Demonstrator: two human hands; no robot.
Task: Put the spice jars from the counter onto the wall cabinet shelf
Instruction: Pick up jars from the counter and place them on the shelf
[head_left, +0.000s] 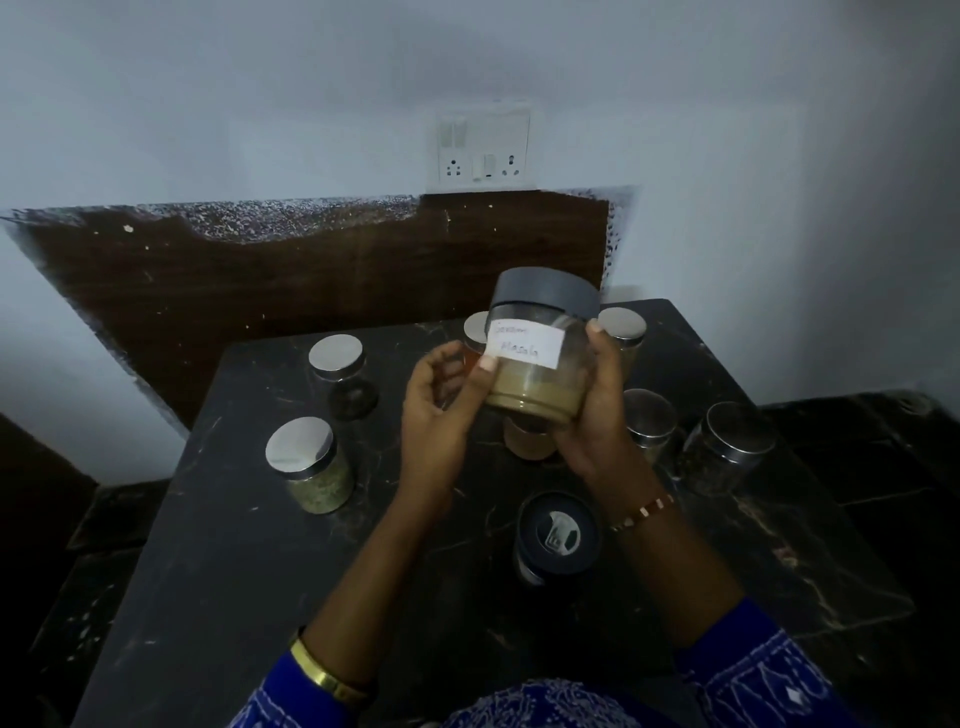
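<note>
Masala jar (540, 348), black lid, white handwritten label, tan powder in its lower part, is held tilted above the bench (218, 545). Right hand (597, 410) grips its side; left hand (441, 410) pinches the label edge with its thumb. Seven other jars stand on the bench.

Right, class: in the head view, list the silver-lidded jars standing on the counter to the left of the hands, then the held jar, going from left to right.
Green-spice jar → dark-spice jar → labelled jar held up by both hands.
</note>
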